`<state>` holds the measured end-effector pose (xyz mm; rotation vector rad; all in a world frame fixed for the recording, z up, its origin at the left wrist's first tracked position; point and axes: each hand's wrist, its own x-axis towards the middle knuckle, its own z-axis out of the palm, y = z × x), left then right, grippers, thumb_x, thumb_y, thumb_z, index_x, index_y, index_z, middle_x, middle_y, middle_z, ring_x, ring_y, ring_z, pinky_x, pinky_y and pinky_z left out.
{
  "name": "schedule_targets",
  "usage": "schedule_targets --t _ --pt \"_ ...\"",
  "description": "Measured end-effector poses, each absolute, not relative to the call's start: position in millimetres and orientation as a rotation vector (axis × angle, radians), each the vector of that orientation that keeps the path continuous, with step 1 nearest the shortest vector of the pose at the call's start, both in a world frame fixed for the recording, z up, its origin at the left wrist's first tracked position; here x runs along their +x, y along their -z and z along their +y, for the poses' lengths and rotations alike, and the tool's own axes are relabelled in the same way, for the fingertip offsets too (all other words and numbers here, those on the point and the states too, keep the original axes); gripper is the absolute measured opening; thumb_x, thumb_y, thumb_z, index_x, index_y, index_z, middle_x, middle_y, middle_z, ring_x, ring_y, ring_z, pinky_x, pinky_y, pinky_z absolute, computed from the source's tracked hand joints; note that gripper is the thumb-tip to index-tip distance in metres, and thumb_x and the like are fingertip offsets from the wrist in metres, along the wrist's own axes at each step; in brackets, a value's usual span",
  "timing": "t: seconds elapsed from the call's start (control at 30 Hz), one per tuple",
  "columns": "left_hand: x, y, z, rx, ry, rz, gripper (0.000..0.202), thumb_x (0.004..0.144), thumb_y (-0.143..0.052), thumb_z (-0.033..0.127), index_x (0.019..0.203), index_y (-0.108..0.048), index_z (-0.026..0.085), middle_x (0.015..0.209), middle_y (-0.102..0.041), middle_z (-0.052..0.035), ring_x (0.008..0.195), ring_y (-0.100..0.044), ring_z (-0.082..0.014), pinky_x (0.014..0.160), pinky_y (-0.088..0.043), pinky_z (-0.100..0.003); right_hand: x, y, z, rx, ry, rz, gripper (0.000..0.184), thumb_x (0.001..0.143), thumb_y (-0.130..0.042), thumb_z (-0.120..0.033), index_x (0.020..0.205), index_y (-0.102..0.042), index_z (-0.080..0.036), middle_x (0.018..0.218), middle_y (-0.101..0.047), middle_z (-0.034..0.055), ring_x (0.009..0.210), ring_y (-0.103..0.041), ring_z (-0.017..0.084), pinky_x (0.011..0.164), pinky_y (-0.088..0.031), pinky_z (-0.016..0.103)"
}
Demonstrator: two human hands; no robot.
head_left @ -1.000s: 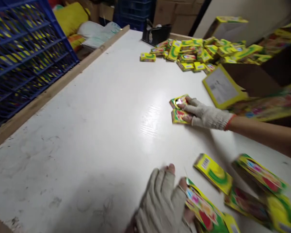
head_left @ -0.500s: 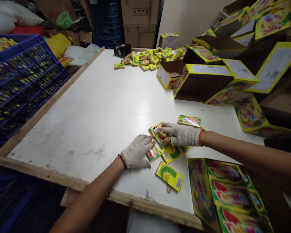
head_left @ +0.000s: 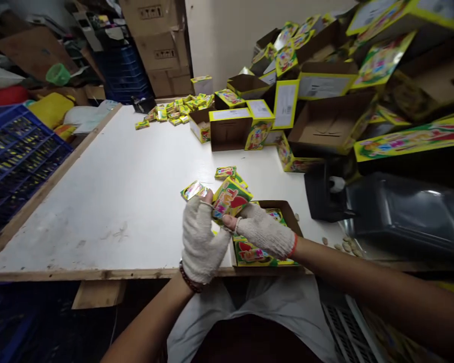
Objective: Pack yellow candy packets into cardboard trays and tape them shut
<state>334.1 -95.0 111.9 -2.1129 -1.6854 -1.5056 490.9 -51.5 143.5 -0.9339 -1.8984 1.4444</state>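
A small yellow-and-green printed packet [head_left: 232, 199] is held up between my gloved hands, its watermelon picture facing me. My right hand [head_left: 267, 232] grips its lower right edge, thumb on the front. My left hand [head_left: 204, 239] closes around its left side, with part of the fingers hidden behind it. Just beyond, a few similar small boxes [head_left: 225, 173] lie on the white table [head_left: 136, 191]. Under my right forearm stands an open display carton [head_left: 287, 214] with printed packs inside, partly covered by my hand.
Empty display cartons [head_left: 230, 128] are piled at the back right. A heap of small boxes [head_left: 181, 108] lies at the far edge beside a black tape dispenser [head_left: 144, 104]. A dark plastic machine [head_left: 401, 201] stands right; a blue crate [head_left: 18, 156] stands left.
My hands have come nearer my body and lifted a packet off the table. The view has swung right, and the filled carton now sits in front of me.
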Motion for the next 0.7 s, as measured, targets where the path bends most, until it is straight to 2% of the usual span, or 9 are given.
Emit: schedule_targets --t 0.1,0.2,0.33,0.43,0.5,0.53,0.6,0.7 --pt "377 -109 -107 -2.238 1.489 -1.68 0.073 0.09 -0.064 0.036 0.152 -0.03 0.017 0.144 -0.047 -0.0209 0.136 -0.046 -0.0322 0.109 -0.045 -0.051 539 -162 -53 -1.046 -1.274 -1.89 0.039 0.09 -0.051 -0.032 0.126 -0.058 -0.019 0.117 -0.069 0.008 0.103 -0.063 0.022 0.089 -0.054 0.036" --pt "392 -92 -128 -2.568 1.224 -1.575 0.063 0.092 -0.061 0.038 0.147 -0.039 0.018 0.147 -0.048 -0.0194 0.138 -0.044 -0.0328 0.112 -0.041 -0.053 598 -177 -40 -1.293 -1.029 -2.23 0.033 0.084 -0.055 -0.027 0.115 -0.064 -0.019 0.102 -0.071 0.0054 0.093 -0.064 0.022 0.08 -0.052 0.032" --pt "385 -69 -153 -2.865 0.794 -1.429 0.055 0.094 -0.055 0.038 0.144 -0.043 0.019 0.15 -0.047 -0.0182 0.141 -0.039 -0.0376 0.115 -0.031 -0.066 623 -175 -27 -1.755 -0.918 -2.898 0.025 0.076 -0.057 -0.015 0.095 -0.073 -0.022 0.085 -0.072 0.0039 0.08 -0.066 0.022 0.067 -0.046 0.03" --pt "360 -53 -149 -2.747 0.952 -1.552 0.048 0.097 -0.049 0.027 0.143 -0.044 0.019 0.154 -0.041 -0.0188 0.143 -0.039 -0.0319 0.114 -0.038 -0.058 598 -157 -18 -1.718 -0.886 -3.312 0.017 0.066 -0.064 -0.008 0.077 -0.074 -0.017 0.077 -0.071 0.0071 0.076 -0.067 0.025 0.065 -0.045 0.033" --pt "334 -42 -134 -2.618 1.007 -1.678 0.044 0.094 -0.048 0.017 0.138 -0.05 0.018 0.151 -0.044 -0.0181 0.141 -0.043 -0.0286 0.112 -0.043 -0.051 580 -142 -11 -1.655 -0.907 -3.408 0.009 0.058 -0.069 -0.007 0.061 -0.069 -0.015 0.067 -0.067 0.0062 0.072 -0.066 0.025 0.066 -0.046 0.033" --pt "321 -38 -125 -2.589 0.947 -1.741 0.044 0.091 -0.049 0.013 0.134 -0.054 0.017 0.148 -0.048 -0.0179 0.138 -0.046 -0.0282 0.112 -0.044 -0.049 574 -135 -7 -1.626 -0.941 -3.424 0.01 0.056 -0.07 -0.006 0.053 -0.065 -0.015 0.06 -0.065 0.0041 0.068 -0.065 0.023 0.066 -0.047 0.033" --pt "295 -29 -107 -2.636 0.633 -1.885 0.049 0.08 -0.054 0.007 0.127 -0.058 0.015 0.141 -0.055 -0.0177 0.133 -0.05 -0.0301 0.112 -0.043 -0.048 569 -124 -2 -1.582 -1.021 -3.452 0.018 0.053 -0.071 -0.007 0.044 -0.059 -0.017 0.05 -0.058 -0.0005 0.061 -0.062 0.019 0.065 -0.048 0.03" --pt "274 -24 -90 -2.711 0.057 -2.009 0.062 0.071 -0.058 0.005 0.131 -0.057 0.017 0.143 -0.054 -0.0164 0.136 -0.046 -0.0344 0.113 -0.039 -0.052 574 -116 -1 -1.55 -1.113 -3.465 0.018 0.056 -0.071 -0.012 0.044 -0.06 -0.019 0.045 -0.057 -0.0031 0.053 -0.06 0.017 0.061 -0.049 0.029"
